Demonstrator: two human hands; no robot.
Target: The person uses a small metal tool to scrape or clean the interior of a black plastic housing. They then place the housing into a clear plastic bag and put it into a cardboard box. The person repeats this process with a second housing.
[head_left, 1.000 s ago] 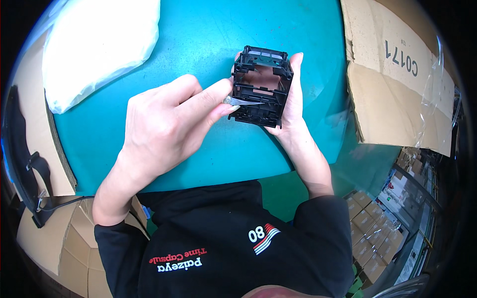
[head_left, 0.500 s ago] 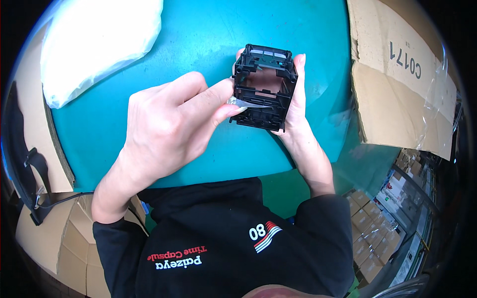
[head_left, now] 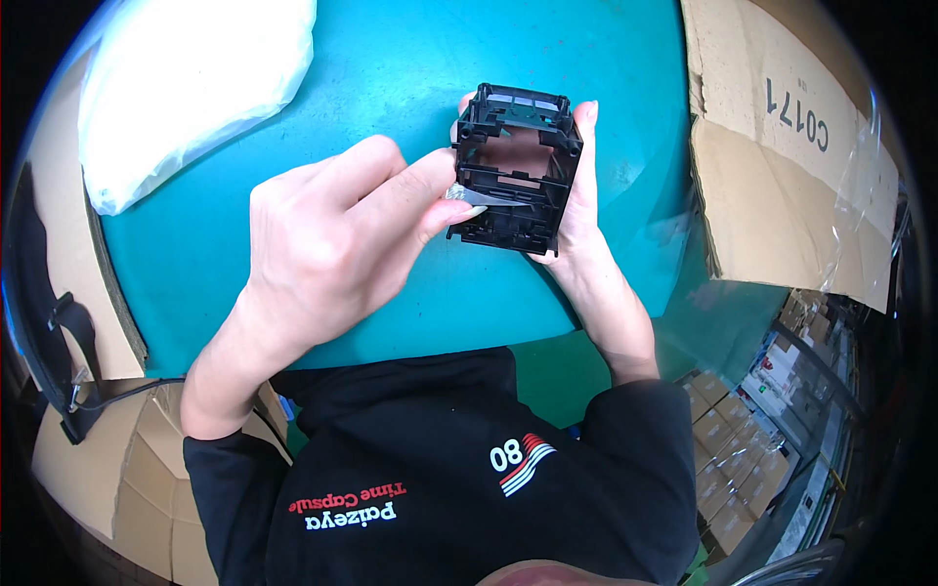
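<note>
While the right hand (head_left: 576,210) grips the black frame (head_left: 515,168) above the teal table (head_left: 391,59), steadying it, the left hand (head_left: 327,234) pinches a silver strip (head_left: 481,198) against its opening.

We see a teal counter (head_left: 391,59) w/ a white plastic bag (head_left: 186,88) top left, cardboard box (head_left: 782,146) at right.
</note>
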